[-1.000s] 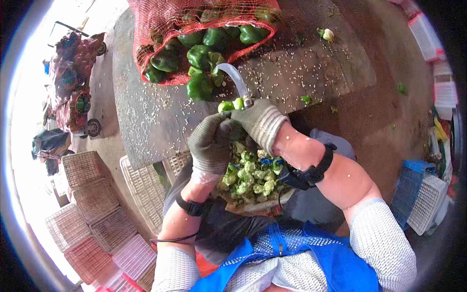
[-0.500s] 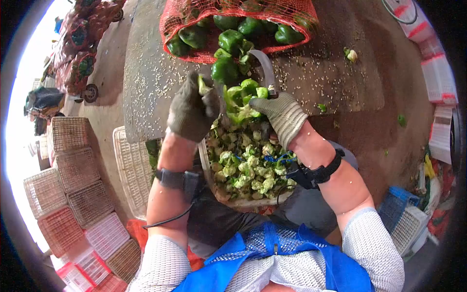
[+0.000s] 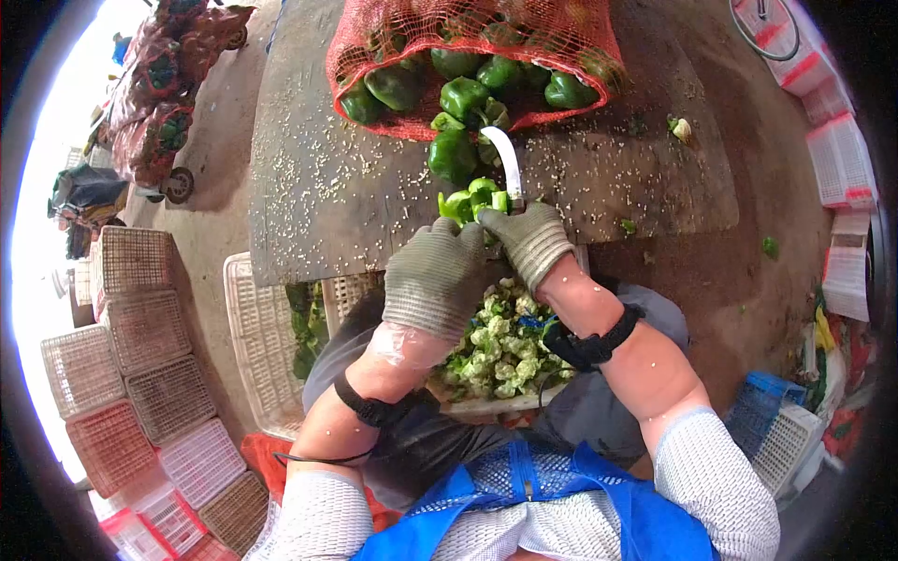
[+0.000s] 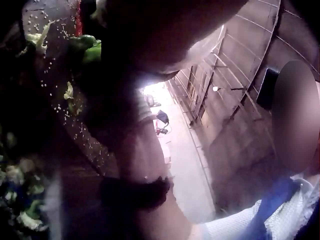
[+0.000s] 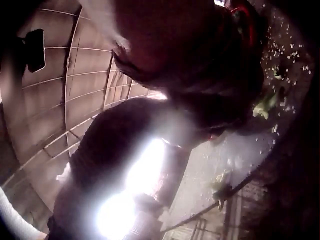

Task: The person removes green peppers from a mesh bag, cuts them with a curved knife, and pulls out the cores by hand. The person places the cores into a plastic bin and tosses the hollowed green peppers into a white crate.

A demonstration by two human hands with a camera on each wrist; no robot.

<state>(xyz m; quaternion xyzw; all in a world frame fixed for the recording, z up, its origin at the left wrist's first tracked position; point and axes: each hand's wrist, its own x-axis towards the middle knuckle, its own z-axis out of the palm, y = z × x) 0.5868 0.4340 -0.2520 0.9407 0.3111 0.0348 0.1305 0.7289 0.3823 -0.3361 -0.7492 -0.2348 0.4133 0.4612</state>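
In the head view my gloved right hand (image 3: 535,245) grips a knife with a curved blade (image 3: 508,161), its tip pointing up and away over the board. The right thumb lies against a cut-open green bell pepper (image 3: 475,198). My gloved left hand (image 3: 435,276) holds that pepper from the near left, back of the hand up, its fingertips mostly hidden. Below the hands, a tub (image 3: 505,406) between the knees holds a heap of pale green pepper cores (image 3: 500,346). Both wrist views are dark and hide the fingers.
A red mesh sack (image 3: 468,28) of whole green peppers lies open on the wooden board (image 3: 318,206), which is strewn with seeds. One whole pepper (image 3: 453,154) sits just beyond the hands. A white crate (image 3: 253,346) with peppers stands at left, near stacked crates (image 3: 168,407).
Half a second ago the left hand was apart at the left with a small green piece; now it is back at the pepper beside the right hand. The right hand keeps the knife.
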